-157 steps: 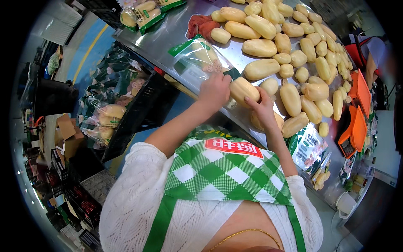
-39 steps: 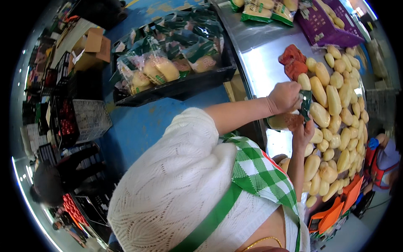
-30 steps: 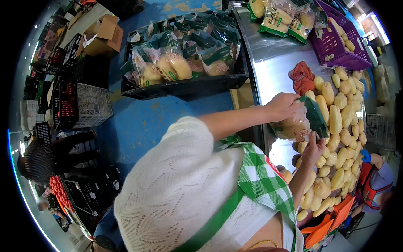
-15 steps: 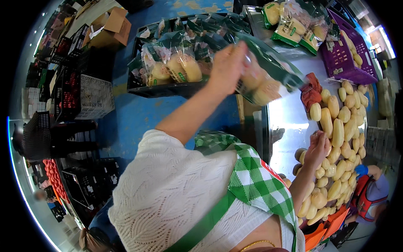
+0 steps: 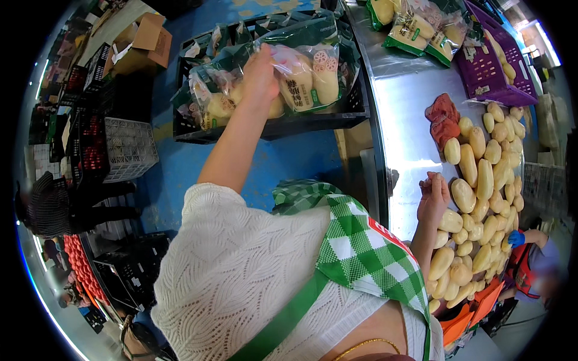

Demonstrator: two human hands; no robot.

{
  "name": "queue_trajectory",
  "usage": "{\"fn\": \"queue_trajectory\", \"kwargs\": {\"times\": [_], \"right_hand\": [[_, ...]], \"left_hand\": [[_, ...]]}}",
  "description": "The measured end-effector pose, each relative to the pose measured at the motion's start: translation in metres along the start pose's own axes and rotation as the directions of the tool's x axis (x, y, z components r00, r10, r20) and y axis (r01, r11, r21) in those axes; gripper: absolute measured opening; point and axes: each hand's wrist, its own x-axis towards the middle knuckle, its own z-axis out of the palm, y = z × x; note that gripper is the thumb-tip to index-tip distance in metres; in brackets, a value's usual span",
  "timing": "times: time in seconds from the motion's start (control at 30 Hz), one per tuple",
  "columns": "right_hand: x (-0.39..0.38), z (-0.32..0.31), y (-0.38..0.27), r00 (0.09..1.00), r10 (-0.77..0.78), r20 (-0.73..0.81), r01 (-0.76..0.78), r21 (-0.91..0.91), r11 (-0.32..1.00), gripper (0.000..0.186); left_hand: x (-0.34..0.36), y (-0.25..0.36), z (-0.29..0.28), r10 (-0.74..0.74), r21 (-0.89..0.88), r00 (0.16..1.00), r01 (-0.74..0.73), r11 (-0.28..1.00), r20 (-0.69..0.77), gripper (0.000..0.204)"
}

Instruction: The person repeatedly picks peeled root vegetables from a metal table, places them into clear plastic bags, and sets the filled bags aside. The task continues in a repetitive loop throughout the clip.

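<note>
My left hand (image 5: 262, 75) grips a clear and green bag of pale lotus roots (image 5: 310, 81) by its upper part, holding it over a black crate (image 5: 313, 123) packed with similar bags. My right hand (image 5: 433, 192) is curled closed, with nothing visible in it, over the steel table (image 5: 406, 144). Just right of it, many peeled lotus roots (image 5: 463, 192) lie in a dense spread, and a rumpled red cloth (image 5: 441, 117) sits beyond it.
A purple crate (image 5: 490, 72) and more filled bags (image 5: 415, 33) stand at the table's back. A co-worker in blue gloves (image 5: 527, 265) is at the far right, near orange trays (image 5: 466, 316). Left are a cardboard box (image 5: 150, 39), stacked crates and another person (image 5: 51, 204).
Earlier both hands held the bag at the table. My left hand has carried it left and away from me, over the black crate; my right hand has let go and remains by the roots.
</note>
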Motion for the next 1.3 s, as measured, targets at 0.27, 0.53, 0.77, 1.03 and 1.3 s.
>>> {"fn": "queue_trajectory", "kwargs": {"times": [0.27,0.53,0.77,1.03,1.3], "right_hand": [[-0.011,-0.001,0.014,0.995,0.049,-0.087,-0.048,0.012,0.999,0.022],[-0.009,0.007,0.021,0.993,0.066,-0.097,-0.064,0.020,0.998,0.020],[-0.009,0.011,0.032,0.996,0.064,-0.063,-0.067,-0.050,0.997,0.022],[-0.016,-0.010,0.046,0.996,-0.008,-0.091,-0.021,-0.316,0.949,0.026],[-0.075,-0.034,0.032,0.947,-0.286,-0.145,0.123,-0.659,0.742,0.017]], "left_hand": [[-0.005,-0.013,0.025,-0.174,0.075,0.980,0.182,0.980,-0.095,0.025],[0.018,-0.070,0.031,-0.164,0.125,0.984,0.172,0.977,-0.066,0.026],[0.031,-0.112,0.039,0.084,0.531,0.996,-0.079,0.844,0.014,0.030],[0.053,-0.088,0.029,0.083,0.582,0.934,-0.283,0.762,0.346,0.021],[-0.021,-0.047,0.124,0.337,0.581,0.770,-0.633,0.512,0.542,0.027]]}}
